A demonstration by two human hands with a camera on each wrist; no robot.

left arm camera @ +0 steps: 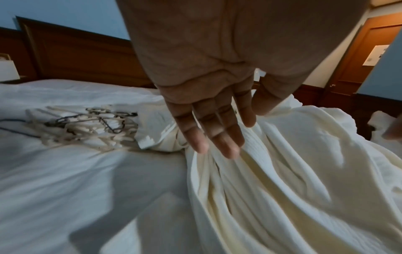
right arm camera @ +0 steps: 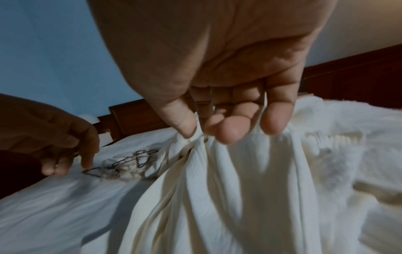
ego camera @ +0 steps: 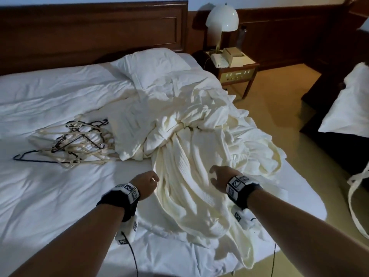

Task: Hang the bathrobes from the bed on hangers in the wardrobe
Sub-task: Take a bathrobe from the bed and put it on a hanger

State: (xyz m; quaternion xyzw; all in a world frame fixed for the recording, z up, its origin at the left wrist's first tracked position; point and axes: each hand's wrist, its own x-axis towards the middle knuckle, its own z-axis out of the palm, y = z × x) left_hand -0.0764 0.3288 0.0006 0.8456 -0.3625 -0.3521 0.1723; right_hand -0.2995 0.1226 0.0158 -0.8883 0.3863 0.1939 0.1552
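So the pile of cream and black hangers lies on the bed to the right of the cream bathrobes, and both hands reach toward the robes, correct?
One detail is wrong: the head view shows the pile of cream and black hangers lying to the left of the crumpled cream bathrobes, not the right. The rest holds: left hand and right hand both reach toward the robes on the white bed.

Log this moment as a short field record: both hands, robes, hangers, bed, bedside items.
left hand: over the bathrobe's left edge, fingers relaxed, gripping nothing
right hand: fingers loosely curled above the bathrobe folds; contact unclear
bathrobes: cream heap, crumpled across the bed's right half, none hung yet
hangers: tangled pile of cream and dark ones, left of the robes
bed: white sheet, pillow near the headboard
nightstand: holds a white lamp and a telephone
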